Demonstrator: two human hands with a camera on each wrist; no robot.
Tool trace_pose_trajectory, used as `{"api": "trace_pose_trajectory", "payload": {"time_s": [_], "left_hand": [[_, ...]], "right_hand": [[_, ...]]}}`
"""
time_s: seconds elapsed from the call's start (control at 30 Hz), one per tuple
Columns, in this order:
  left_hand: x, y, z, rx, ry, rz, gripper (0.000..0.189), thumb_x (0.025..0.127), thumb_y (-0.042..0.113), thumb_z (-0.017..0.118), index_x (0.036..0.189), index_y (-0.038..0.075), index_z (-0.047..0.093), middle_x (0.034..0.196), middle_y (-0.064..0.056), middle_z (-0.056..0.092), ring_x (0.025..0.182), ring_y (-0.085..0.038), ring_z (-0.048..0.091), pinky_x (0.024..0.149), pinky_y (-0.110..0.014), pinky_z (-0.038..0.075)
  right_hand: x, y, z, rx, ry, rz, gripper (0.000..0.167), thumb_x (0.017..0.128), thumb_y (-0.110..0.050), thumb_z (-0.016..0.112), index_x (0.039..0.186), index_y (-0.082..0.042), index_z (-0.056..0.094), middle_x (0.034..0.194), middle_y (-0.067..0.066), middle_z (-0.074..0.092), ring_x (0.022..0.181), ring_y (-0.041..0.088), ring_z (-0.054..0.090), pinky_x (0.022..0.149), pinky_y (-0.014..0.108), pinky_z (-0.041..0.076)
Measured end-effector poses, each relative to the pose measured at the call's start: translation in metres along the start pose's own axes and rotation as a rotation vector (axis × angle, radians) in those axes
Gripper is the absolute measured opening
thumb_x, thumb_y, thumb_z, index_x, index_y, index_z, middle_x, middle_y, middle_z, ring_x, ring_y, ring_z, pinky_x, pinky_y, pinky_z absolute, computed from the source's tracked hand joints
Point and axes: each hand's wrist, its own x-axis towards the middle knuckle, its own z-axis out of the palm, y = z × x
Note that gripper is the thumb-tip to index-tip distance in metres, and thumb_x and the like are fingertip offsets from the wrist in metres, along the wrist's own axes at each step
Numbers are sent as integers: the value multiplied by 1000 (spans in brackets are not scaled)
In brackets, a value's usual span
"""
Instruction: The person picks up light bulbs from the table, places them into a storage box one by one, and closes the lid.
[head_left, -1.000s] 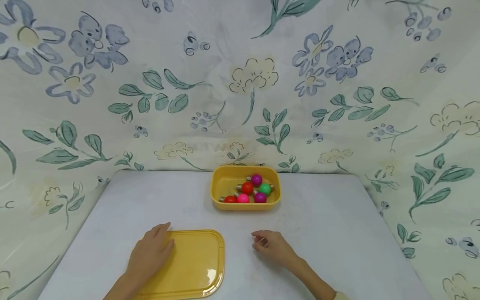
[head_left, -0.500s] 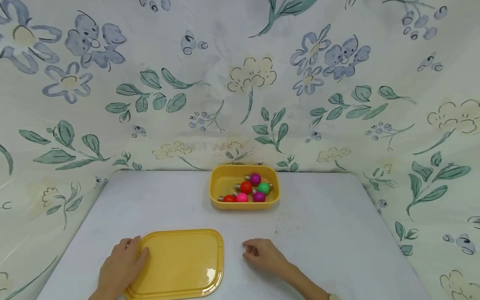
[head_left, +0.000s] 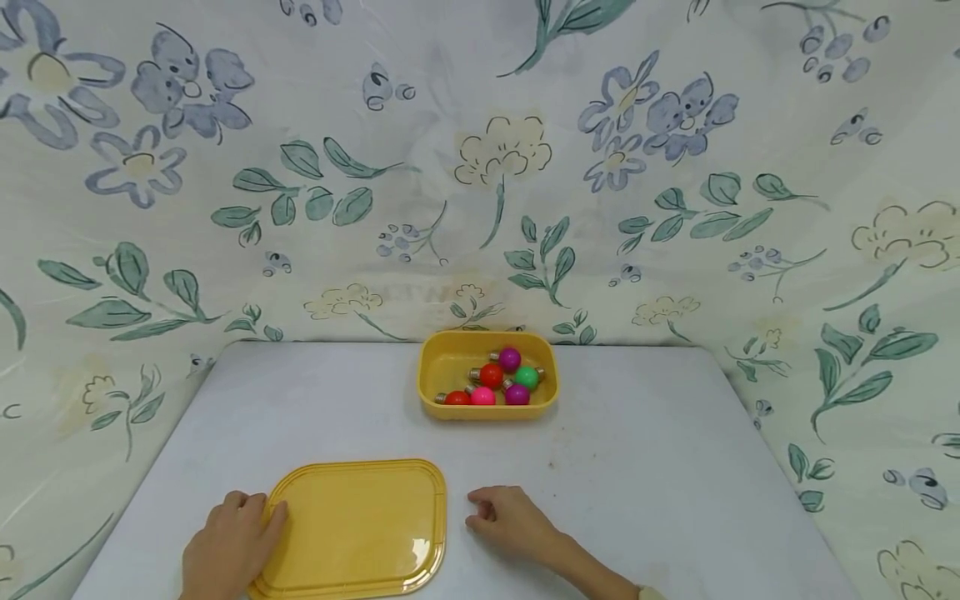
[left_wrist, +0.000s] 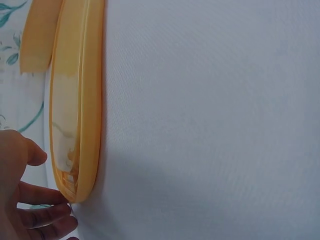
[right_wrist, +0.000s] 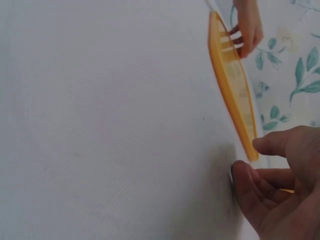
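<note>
A flat yellow tray [head_left: 352, 525] lies on the white table, front left of centre in the head view. My left hand [head_left: 228, 546] touches its left edge, with the thumb near the rim. In the left wrist view, the fingers [left_wrist: 47, 195] meet the end of the tray and the thumb stands apart. To the right of the tray, my right hand [head_left: 513, 523] hovers low or rests by the table, fingers loosely bent around nothing. Between that hand and the tray's right edge there is a small gap in the head view.
A yellow bin [head_left: 487, 412] stands at the table's back edge. It holds several small round bulbs with metal screw bases, including a green bulb [head_left: 527, 377] and a red bulb [head_left: 491, 375]. A floral cloth [head_left: 420, 208] hangs behind the table [head_left: 637, 450].
My left hand has drawn back from over the tray to its left edge. My right hand has shifted left and nearer, towards the tray. The bin and bulbs stay put.
</note>
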Motion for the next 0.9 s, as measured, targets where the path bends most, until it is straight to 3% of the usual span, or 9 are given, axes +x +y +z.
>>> {"api": "trace_pose_trajectory", "payload": {"time_s": [0.4, 0.67, 0.9], "left_hand": [[0, 2, 4, -75, 18, 70, 39, 102, 24, 51, 114, -11, 66, 110, -31, 59, 94, -47, 58, 72, -59, 53], [2, 5, 6, -106, 17, 85, 42, 103, 23, 50, 115, -15, 64, 112, -32, 58, 98, -48, 58, 78, -59, 52], [4, 6, 8, -278, -52, 26, 52, 101, 30, 60, 122, -18, 59, 113, -27, 61, 100, -41, 62, 84, -54, 52]], "right_hand": [[2, -8, 6, -124, -38, -36, 40, 90, -19, 75, 127, -5, 69, 71, -13, 50, 61, 0, 43, 53, 18, 39], [2, -4, 8, -98, -23, -31, 41, 90, -22, 75, 127, -5, 69, 72, -14, 51, 61, 0, 44, 53, 18, 38], [1, 3, 6, 6, -2, -7, 45, 88, -18, 76, 127, 3, 66, 83, -12, 54, 71, 2, 51, 62, 19, 46]]}}
